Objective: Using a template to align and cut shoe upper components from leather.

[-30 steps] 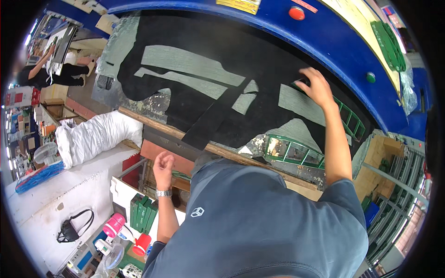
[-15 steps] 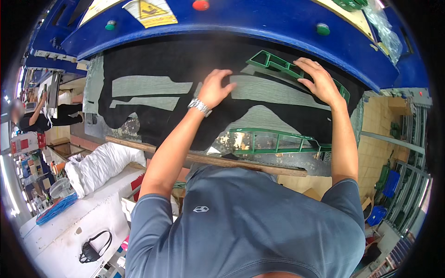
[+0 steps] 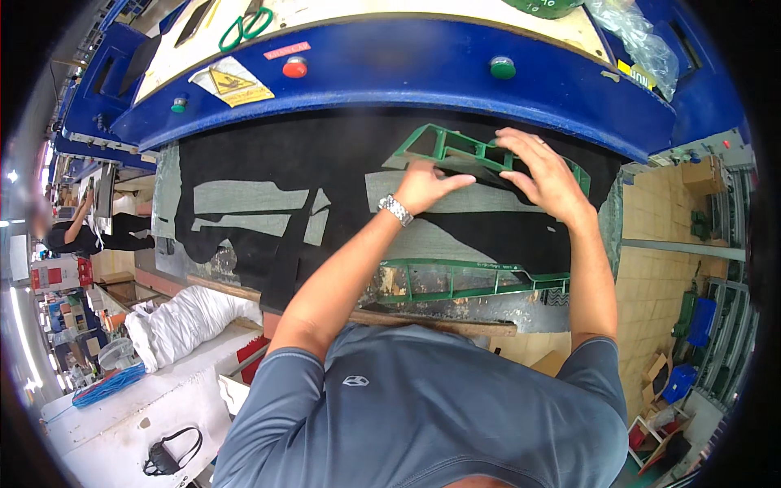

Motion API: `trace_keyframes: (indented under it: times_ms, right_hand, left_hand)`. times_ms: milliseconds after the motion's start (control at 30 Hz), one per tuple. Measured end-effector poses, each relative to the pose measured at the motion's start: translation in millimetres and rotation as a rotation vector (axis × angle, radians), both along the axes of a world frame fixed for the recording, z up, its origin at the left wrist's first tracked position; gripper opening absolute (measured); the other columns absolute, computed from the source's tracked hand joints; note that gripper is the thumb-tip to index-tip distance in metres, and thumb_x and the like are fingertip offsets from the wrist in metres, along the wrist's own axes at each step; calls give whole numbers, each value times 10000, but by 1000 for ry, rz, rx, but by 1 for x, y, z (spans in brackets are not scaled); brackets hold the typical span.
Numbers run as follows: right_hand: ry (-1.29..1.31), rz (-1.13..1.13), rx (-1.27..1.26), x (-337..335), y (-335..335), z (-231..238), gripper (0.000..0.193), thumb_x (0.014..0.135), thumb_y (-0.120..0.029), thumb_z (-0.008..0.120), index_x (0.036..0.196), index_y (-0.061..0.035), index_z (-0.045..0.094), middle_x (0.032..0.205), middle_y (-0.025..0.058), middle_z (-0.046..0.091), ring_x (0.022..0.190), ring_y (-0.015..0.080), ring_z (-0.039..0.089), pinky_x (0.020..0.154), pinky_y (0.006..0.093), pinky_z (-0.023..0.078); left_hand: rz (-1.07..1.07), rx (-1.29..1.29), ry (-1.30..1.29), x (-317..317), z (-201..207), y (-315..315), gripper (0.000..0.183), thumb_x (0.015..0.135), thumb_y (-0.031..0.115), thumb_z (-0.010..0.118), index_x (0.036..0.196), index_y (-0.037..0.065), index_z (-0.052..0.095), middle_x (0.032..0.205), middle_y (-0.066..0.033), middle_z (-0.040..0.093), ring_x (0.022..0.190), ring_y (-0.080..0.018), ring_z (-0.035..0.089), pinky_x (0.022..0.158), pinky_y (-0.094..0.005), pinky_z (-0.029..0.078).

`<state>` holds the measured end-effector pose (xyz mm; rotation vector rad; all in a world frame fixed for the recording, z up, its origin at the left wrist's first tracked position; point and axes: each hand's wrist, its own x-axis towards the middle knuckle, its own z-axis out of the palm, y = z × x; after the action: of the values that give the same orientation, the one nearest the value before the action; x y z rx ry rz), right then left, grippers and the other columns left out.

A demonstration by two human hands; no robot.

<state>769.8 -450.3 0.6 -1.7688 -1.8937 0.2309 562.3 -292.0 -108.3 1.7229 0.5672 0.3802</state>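
Observation:
A green metal cutting die (image 3: 443,145) with cross braces is tilted over a black sheet of material (image 3: 325,146). My right hand (image 3: 547,175) grips its right part, fingers over the top and thumb at the near side. At the die's left end is my left hand (image 3: 425,189), a metal watch on the wrist. Its thumb points right, apart from the fingers, whose tips are hidden behind the die's near edge. Long cut-out openings in the black sheet show a grey surface (image 3: 252,198) beneath. Closer to me lies a second green cutting die (image 3: 451,281).
Beyond the sheet runs a blue machine beam (image 3: 390,77) with a red button (image 3: 295,67) and a green button (image 3: 502,67). Green-handled scissors (image 3: 244,31) lie on top. A wooden bar (image 3: 431,324) edges the near side. Another person (image 3: 73,228) stands at far left.
My left hand has moved right to the die's left end. The upper die has shifted and tilted more. A black strip now crosses the left cut-outs. The whole view has shifted.

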Motion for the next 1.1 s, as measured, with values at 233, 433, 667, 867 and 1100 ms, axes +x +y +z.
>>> trace_keyframes:
  times_ms: [233, 433, 667, 867, 1100]
  right_hand:
    - [22, 98, 95, 16, 4, 6, 408, 850, -70, 832, 1187, -35, 606, 1420, 179, 647, 1269, 415, 639, 1028, 474, 550]
    - [43, 107, 158, 19, -6, 5, 504, 807, -57, 877, 1226, -27, 599, 1398, 195, 654, 1301, 411, 638, 1069, 488, 548]
    - [80, 62, 143, 13, -15, 13, 591, 826, -74, 869, 1349, -24, 600, 1399, 180, 666, 1293, 401, 632, 1073, 456, 528]
    - [6, 10, -26, -12, 13, -10, 655, 888, -106, 808, 1488, -90, 547, 1457, 179, 633, 1340, 412, 587, 1121, 490, 485]
    - [-231, -67, -317, -31, 71, -107, 711, 875, -91, 801, 1528, -94, 520, 1540, 153, 570, 1368, 395, 561, 1135, 510, 472]
  left_hand:
    - [-74, -213, -269, 41, -6, -21, 765, 932, 139, 829, 1594, 95, 448, 1350, -88, 686, 1147, -177, 707, 992, -353, 588]
    - [142, 155, 168, 58, -47, -41, 358, 1068, 308, 645, 1143, -36, 705, 946, -130, 750, 839, -189, 731, 723, -384, 581]
    - [453, -1086, -325, -34, -36, -48, 194, 1113, 219, 590, 1170, 33, 582, 1310, -122, 634, 1208, -300, 657, 1102, -536, 548]
    - [578, -993, -393, -224, 21, -51, 249, 1108, 213, 589, 1306, 64, 567, 1259, -107, 656, 1111, -355, 745, 1045, -543, 581]
    - [361, -631, -242, -309, 149, -42, 315, 1099, 131, 585, 1386, 0, 577, 1024, -156, 762, 757, -253, 773, 748, -404, 664]
